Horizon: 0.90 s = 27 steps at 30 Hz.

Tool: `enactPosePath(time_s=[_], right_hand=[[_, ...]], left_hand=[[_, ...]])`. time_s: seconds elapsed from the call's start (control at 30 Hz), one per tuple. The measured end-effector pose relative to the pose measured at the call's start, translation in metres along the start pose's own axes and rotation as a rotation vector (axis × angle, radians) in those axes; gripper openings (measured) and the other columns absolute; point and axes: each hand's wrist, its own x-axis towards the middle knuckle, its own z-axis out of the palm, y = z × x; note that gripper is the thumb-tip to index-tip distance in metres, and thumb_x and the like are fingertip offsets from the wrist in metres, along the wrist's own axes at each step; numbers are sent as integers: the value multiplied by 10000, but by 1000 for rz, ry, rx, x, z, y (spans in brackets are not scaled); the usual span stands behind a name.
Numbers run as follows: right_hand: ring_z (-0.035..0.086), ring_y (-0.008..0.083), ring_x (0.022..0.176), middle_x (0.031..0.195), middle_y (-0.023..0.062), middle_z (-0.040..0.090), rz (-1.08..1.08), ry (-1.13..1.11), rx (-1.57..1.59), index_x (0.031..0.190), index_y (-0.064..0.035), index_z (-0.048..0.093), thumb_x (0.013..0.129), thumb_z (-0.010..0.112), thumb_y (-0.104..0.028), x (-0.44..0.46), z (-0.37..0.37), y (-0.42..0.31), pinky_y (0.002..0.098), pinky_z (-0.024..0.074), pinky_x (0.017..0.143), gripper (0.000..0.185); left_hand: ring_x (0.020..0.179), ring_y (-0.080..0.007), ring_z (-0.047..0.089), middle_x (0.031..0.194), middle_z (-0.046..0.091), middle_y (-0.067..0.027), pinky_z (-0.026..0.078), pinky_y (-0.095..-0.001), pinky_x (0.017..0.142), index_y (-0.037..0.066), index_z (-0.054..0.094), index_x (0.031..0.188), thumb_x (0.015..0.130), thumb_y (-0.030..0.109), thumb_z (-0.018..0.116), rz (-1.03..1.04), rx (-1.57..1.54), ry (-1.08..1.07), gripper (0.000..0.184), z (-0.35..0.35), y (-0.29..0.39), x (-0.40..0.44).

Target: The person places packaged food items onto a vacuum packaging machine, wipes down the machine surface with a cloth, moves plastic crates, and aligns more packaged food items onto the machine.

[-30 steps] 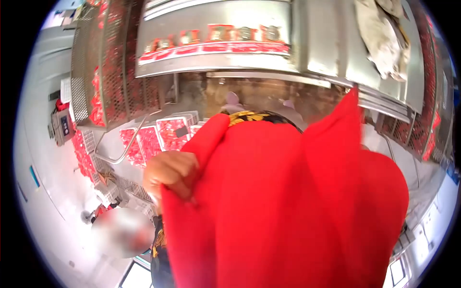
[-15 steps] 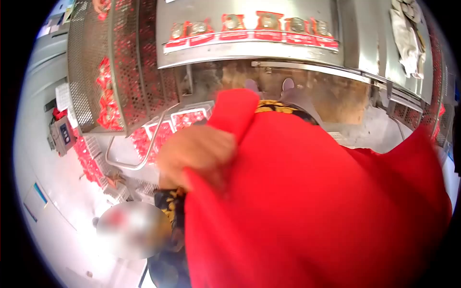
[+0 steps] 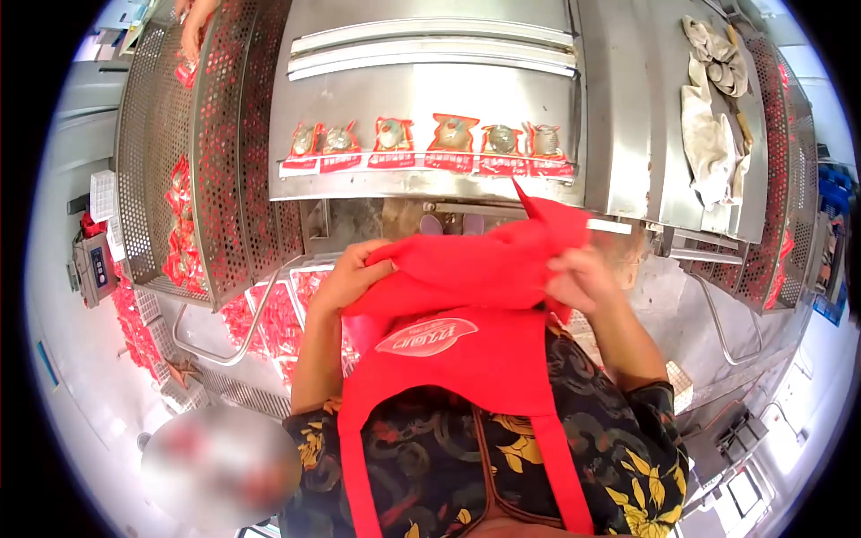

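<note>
The red apron (image 3: 448, 354) hangs by its straps over a dark floral shirt and carries a white printed logo. Its lower part is lifted and bunched in front of my body. My left hand (image 3: 359, 273) is closed on the cloth at the left, thumb and fingers pinching it. At the right, my right hand (image 3: 578, 278) has its fingers curled on the folded cloth. Beyond the apron, several red-and-clear sealed food packets (image 3: 453, 139) lie in a row along the front of a steel machine bed (image 3: 359, 99).
At the left stands a perforated metal trough (image 3: 152, 188) with red packets; another person's hand (image 3: 193, 36) reaches in. Crates of red packets (image 3: 251, 318) sit below. Cream cloth gloves (image 3: 713, 117) lie on the steel surface at the right. Another perforated trough (image 3: 798, 161) stands far right.
The apron, which filled much of the view, has dropped lower and is gathered. My right hand has come into view on it. The packet row appears lower and further left.
</note>
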Motion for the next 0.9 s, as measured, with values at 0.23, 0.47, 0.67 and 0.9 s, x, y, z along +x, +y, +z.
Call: enactPosePath(time_s=[0.23, 0.47, 0.67, 0.9], right_hand=[[635, 293, 1051, 1198, 180, 639, 34, 217, -1445, 1225, -85, 619, 885, 654, -291, 51, -61, -28, 409, 486, 915, 399], [466, 403, 1250, 1373, 195, 481, -833, 706, -1990, 1324, -111, 531, 755, 741, -524, 182, -55, -68, 506, 466, 932, 734], [483, 418, 1185, 1302, 167, 510, -465, 882, -2027, 1308, -189, 541, 689, 758, -572, 208, -53, -56, 549, 474, 902, 759], [487, 344, 1125, 1229, 106, 528, -646, 842, -2063, 1135, -172, 634, 654, 795, -404, 232, -46, -39, 507, 481, 876, 558]], left_hand=[[725, -187, 649, 799, 682, -122, 522, -301, 699, 82, 693, 1020, 844, 308, 721, 9, 1489, 426, 288, -78, -166, 38], [1059, -329, 601, 1182, 612, -178, 474, -404, 894, 27, 571, 1231, 895, 258, 677, 525, 904, 968, 421, -128, 40, 60], [1268, -477, 390, 1441, 395, -196, 385, -549, 1008, 74, 521, 1303, 665, 566, 798, 357, 1244, 779, 852, -174, 29, 157], [1233, -381, 369, 1345, 424, -115, 399, -599, 922, 167, 625, 1128, 611, 471, 831, 292, 1315, 597, 634, -160, 42, 179]])
